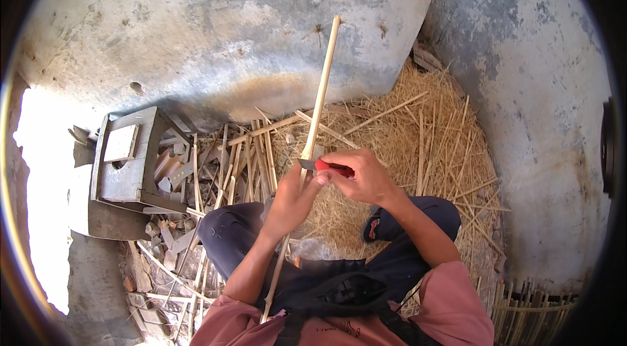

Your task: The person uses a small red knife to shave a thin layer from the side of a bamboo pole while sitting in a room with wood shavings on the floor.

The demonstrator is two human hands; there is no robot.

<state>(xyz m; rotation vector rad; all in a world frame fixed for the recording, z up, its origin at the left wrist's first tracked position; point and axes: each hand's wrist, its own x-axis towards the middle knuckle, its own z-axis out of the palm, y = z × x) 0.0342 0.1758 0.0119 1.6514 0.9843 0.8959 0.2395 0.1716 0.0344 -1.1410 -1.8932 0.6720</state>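
Note:
A long, pale, peeled stick (322,91), bamboo or cane by its look, slants up from my lap past my hands toward the wall. Around its middle, my left hand (288,201) is closed, with the lower end running down beside my left forearm. My right hand (363,178) grips a red utility knife (324,165) with black parts. Its short blade lies across the stick at a node, just above my left fingers. Whether the edge bites into the stick is too small to tell.
A worn wooden box-like frame (124,158) stands at the left beside rubble and loose sticks (261,156). Straw (392,130) covers the floor ahead and right. Bare plaster walls (215,26) close in the far side and right. A row of upright sticks (532,314) sits at lower right.

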